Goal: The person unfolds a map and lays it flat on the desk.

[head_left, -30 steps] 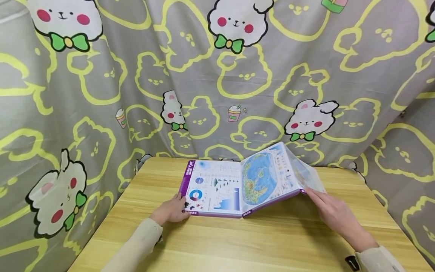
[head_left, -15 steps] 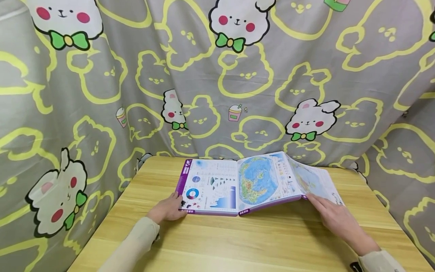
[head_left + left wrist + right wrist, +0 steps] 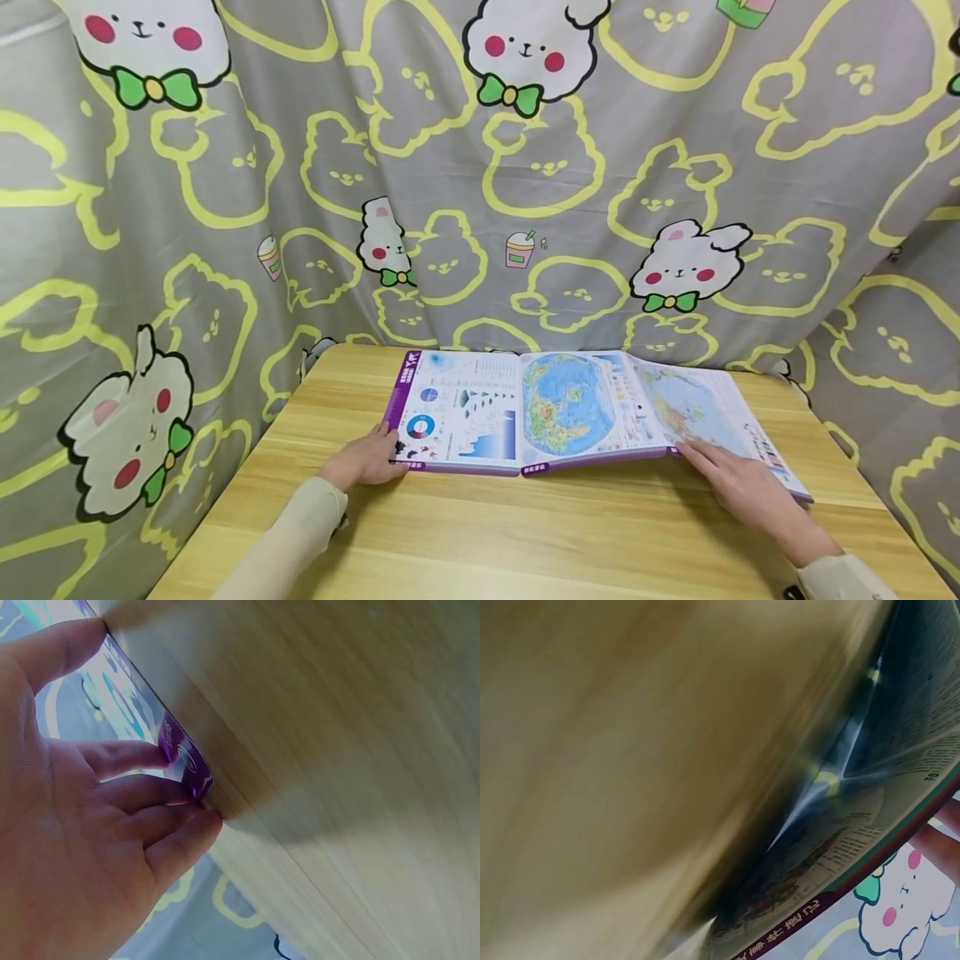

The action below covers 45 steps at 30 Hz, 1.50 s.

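Note:
A fold-out map (image 3: 568, 402) with purple borders lies spread across the wooden table in the head view. Its left panel carries charts, and the middle and right panels carry coloured world maps. My left hand (image 3: 371, 456) rests at the near left corner, fingertips touching the purple border; the left wrist view shows its thumb and fingers spread along that edge. My right hand (image 3: 738, 483) touches the fold between the middle and right panels with extended fingers. That fold stands slightly raised, and the right wrist view shows the printed underside (image 3: 855, 832) of the map above the table.
Wood-grain table (image 3: 480, 533) surface extends in front of the map. A grey curtain (image 3: 442, 175) with yellow outlines and white rabbit figures hangs behind and along both sides. A small dark object (image 3: 793, 592) shows beside the right cuff.
The right panel has swung out and down to the right, unfolding. The raised fold has sunk toward the table under my right hand. My left hand and the left panel have shifted slightly left.

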Each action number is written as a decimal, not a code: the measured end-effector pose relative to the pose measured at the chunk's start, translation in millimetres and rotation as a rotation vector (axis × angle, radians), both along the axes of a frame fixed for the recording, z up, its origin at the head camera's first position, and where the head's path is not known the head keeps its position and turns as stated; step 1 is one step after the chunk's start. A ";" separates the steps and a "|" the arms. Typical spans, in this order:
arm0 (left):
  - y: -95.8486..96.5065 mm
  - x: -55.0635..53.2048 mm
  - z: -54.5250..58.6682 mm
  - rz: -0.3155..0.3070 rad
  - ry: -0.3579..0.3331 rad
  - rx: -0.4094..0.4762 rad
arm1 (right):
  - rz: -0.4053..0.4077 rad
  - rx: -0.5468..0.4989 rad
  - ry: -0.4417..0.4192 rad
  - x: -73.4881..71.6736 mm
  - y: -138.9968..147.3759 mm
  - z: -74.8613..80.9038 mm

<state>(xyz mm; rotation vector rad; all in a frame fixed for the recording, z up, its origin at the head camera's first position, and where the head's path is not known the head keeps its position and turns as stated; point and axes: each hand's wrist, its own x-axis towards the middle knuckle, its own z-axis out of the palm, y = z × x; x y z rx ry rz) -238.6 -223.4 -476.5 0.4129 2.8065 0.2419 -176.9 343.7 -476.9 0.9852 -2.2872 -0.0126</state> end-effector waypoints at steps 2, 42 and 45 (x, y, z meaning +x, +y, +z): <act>-0.5 0.1 0.0 -0.002 -0.001 0.001 | 0.001 0.013 -0.010 -0.1 1.4 -1.5; -1.9 0.3 -0.7 -0.001 0.004 -0.002 | 0.032 0.218 -0.237 -6.7 10.7 -14.9; -2.7 0.4 -0.8 -0.003 0.006 0.002 | 0.032 0.228 -0.251 -8.2 9.6 -15.0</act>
